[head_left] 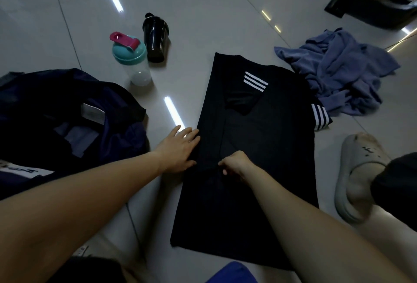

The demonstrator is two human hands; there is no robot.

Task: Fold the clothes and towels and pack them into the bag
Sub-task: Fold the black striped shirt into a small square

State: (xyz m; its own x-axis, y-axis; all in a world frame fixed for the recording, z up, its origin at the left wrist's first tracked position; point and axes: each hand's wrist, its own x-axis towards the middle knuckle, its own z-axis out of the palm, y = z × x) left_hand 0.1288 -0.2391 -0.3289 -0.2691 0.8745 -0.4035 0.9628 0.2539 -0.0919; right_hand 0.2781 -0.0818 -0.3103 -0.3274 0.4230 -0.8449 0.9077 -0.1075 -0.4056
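Left hand: my left hand (178,149) lies flat with the fingers straight and together, pressing on the shirt's left edge, the heel of the palm on the floor (203,12).
Right hand: my right hand (234,165) is curled, pinching a fold of fabric at the middle of the shirt, just beside the left hand.
Shirt: the black shirt (259,192) is spread flat on the tiled floor in front of me. Its left side is folded in over the middle, and a sleeve with three white stripes lies on top near the collar. The other striped sleeve sticks out at the right edge.
Blue cloth: a crumpled blue cloth (343,75) lies in a heap at the shirt's far right corner, touching it.
Bag: the dark blue bag (67,113) sits open on the floor to my left, near my left hand and apart from the shirt.
Bottles: a clear bottle (133,61) with a teal lid and pink cap stands beyond the bag, with a black bottle (155,39) just behind it.
Slipper: a pale slipper (354,176) is on my foot, beside the shirt's right edge.
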